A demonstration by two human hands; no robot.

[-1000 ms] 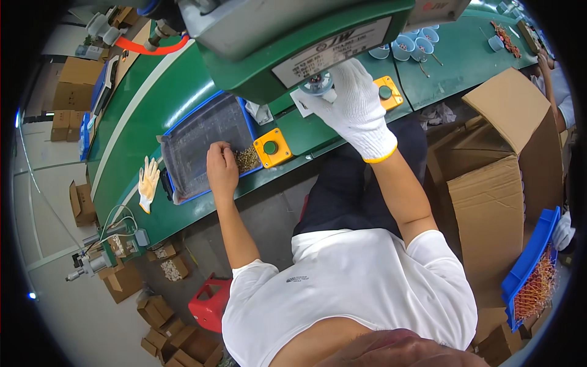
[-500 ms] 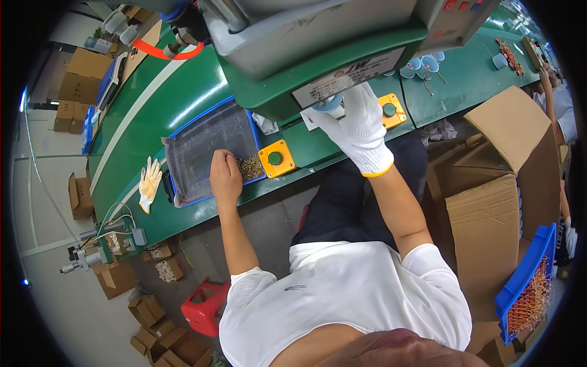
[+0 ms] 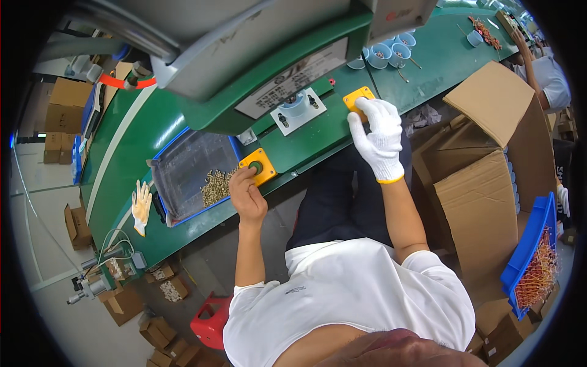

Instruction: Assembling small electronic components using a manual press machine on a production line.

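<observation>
My bare left hand [image 3: 249, 199] is at the left yellow button box [image 3: 266, 175], its fingers reaching over the near side beside the green button [image 3: 255, 167]. The white-gloved right hand [image 3: 380, 136] lies over the right yellow button box [image 3: 354, 98], its fingertips hiding that button. Neither hand holds anything. Between the boxes, a light blue cup [image 3: 296, 106] sits on a pale metal plate [image 3: 313, 111] under the green and grey machine head [image 3: 269, 67]. The cup's upper part is partly hidden by the machine.
Left of the machine stands a blue-rimmed tray [image 3: 177, 177] with small brassy parts [image 3: 215, 187]; a loose glove [image 3: 141, 207] lies beside it. Several cups [image 3: 379, 56] stand at the back right. An open carton [image 3: 477, 211] and a blue bin [image 3: 516, 257] flank me on the right.
My right hand has left the cup under the machine and moved right onto the right button box. My left hand has moved from the tray to the left button box.
</observation>
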